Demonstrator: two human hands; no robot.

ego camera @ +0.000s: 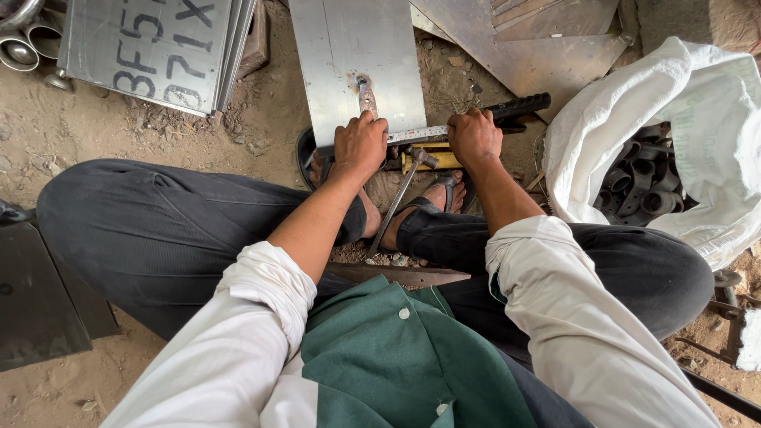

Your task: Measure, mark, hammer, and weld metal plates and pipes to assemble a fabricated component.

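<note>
Steel sheet: flat grey metal sheet [357, 63] lay on dirt, uncut.
Measuring: silver tape measure [418, 134] was stretched across sheet edge.
Left hand [359, 145]: clenched on tape end.
Right hand [474, 135]: clenched, pressed on tape.
Hammer [404, 186]: untouched.

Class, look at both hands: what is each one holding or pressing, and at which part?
Both hands press a tape measure against the metal sheet's near edge: left hand at one end, right hand at the other.
</note>
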